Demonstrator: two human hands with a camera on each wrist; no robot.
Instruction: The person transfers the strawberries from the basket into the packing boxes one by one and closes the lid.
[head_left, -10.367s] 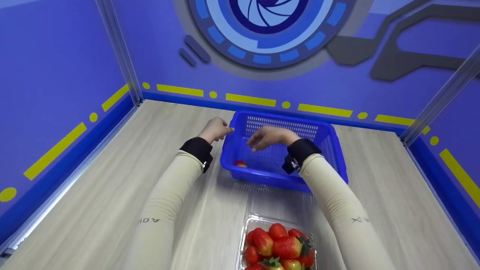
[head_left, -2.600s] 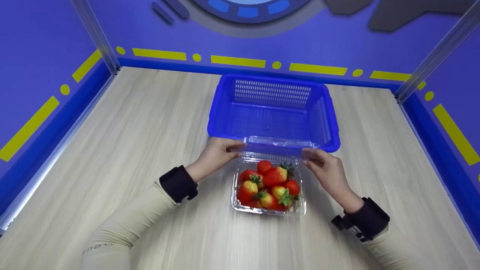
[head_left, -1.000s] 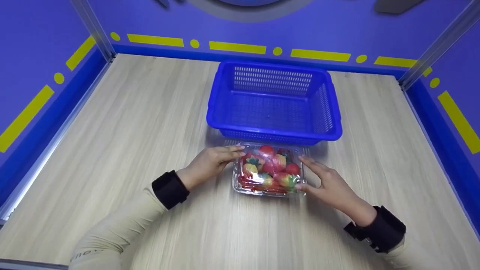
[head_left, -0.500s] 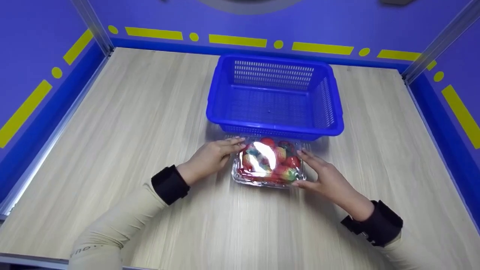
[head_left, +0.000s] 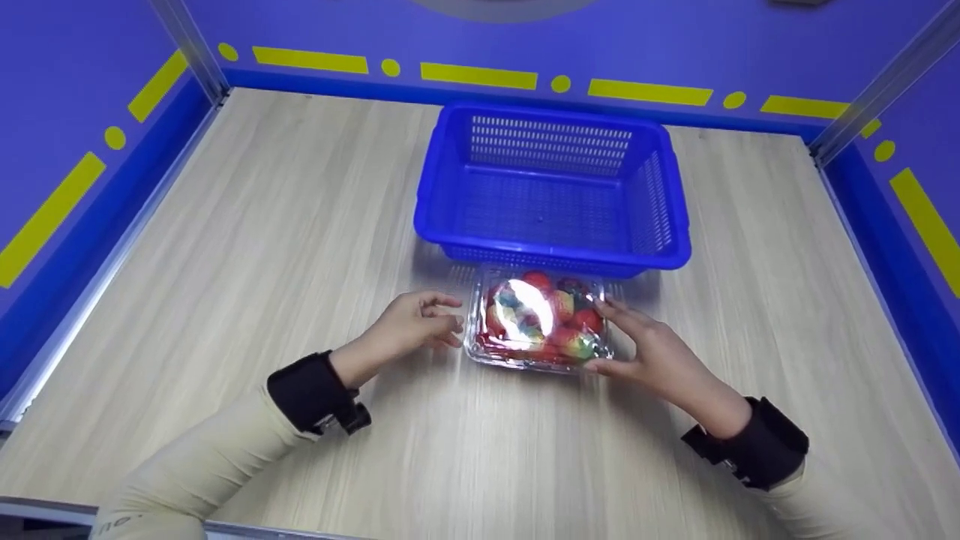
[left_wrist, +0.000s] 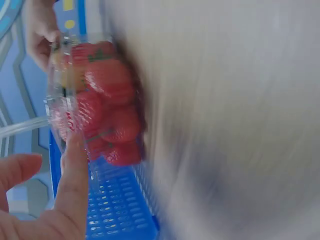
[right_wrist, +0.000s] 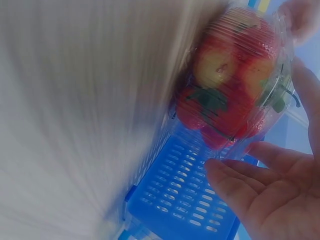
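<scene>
A clear plastic clamshell box [head_left: 536, 321] of strawberries [right_wrist: 227, 65] sits on the table, its lid lying down over the fruit. My left hand [head_left: 409, 324] is just off the box's left side, fingers loosely bent and holding nothing. In the left wrist view, the index finger [left_wrist: 74, 175] overlaps the near edge of the box. My right hand [head_left: 656, 360] spans the box's right side, thumb at the near corner and fingertips along the lid's right edge. Its fingers [right_wrist: 270, 172] are extended, and the palm stays off the plastic.
A blue plastic basket [head_left: 551, 255] with slotted walls stands right behind the box, holding no fruit. Blue panels [head_left: 322, 26] with yellow marks wall in the wooden table [head_left: 300, 202] at the back and sides. A metal rail [head_left: 247, 531] runs along the front edge.
The strawberry seen in the basket earlier is gone from it. Both hands swung the lid down over the box. My left hand has since come off to the left; the right stays.
</scene>
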